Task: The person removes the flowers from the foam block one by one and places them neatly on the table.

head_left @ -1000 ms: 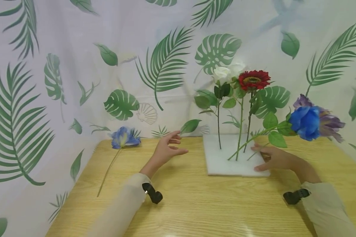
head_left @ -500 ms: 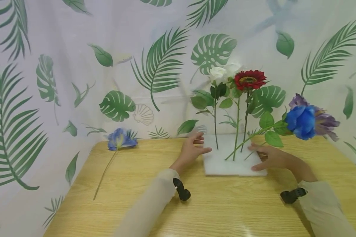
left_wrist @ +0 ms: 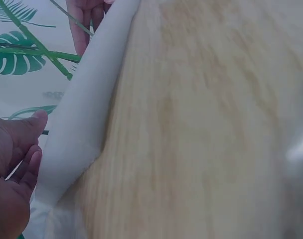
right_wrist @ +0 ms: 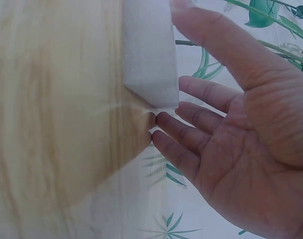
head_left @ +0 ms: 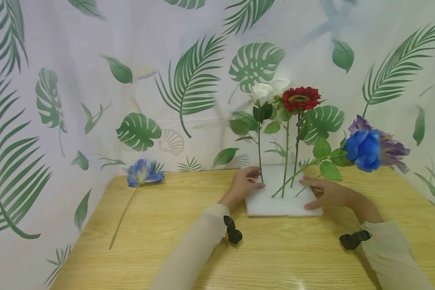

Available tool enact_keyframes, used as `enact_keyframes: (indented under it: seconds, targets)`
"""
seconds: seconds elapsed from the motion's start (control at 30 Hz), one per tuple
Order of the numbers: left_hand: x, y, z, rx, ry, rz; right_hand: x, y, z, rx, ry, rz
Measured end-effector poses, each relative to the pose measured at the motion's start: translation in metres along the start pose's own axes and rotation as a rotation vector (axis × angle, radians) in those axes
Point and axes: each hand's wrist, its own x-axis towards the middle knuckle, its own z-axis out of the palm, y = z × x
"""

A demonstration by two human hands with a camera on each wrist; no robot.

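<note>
A white foam board (head_left: 266, 208) lies on the table with several artificial flowers stuck in it. White roses (head_left: 262, 93) and a red gerbera (head_left: 301, 99) stand upright. A blue rose (head_left: 363, 150) and a purple flower (head_left: 396, 153) lean far to the right. My left hand (head_left: 242, 186) is at the board's left edge, thumb over its top and fingers loosely bent beside it. At the opposite edge is my right hand (head_left: 335, 194); in the right wrist view its thumb (right_wrist: 226, 40) reaches over the foam while the relaxed fingers lie along its side and corner.
A loose blue-violet flower (head_left: 142, 173) lies at the left of the wooden table (head_left: 174, 225), its stem pointing toward the front. Behind the table hangs a white curtain (head_left: 195, 24) printed with green leaves. Black camera mounts (head_left: 233, 231) sit on both wrists.
My left hand has moved right from over the table to the board's left edge. The right hand stays at the board's right edge. The head view has shifted slightly.
</note>
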Motion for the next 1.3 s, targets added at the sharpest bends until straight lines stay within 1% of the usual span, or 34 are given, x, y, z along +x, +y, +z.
enact_keyframes:
  seconds: [0.17,0.37,0.63,0.97,1.3]
  targets:
    - [0.0023,-0.0024,0.0019,0.050,0.008,0.039,0.0020,0.0013,0.0019,0.022,-0.002,-0.009]
    - [0.0037,-0.0040,0.0021,0.065,0.043,0.061,0.0022,-0.0009,0.0029,0.001,0.005,0.009]
    - [0.0039,-0.0037,0.0034,0.048,0.082,0.042,0.0001,-0.0024,0.0037,0.017,0.003,0.013]
    - [0.0035,-0.0019,0.0057,-0.022,0.101,0.034,-0.0021,-0.0035,0.0022,0.017,0.003,0.017]
    - [0.0065,0.0021,0.0068,0.012,0.113,0.016,-0.0009,-0.0030,0.0000,0.009,0.000,0.011]
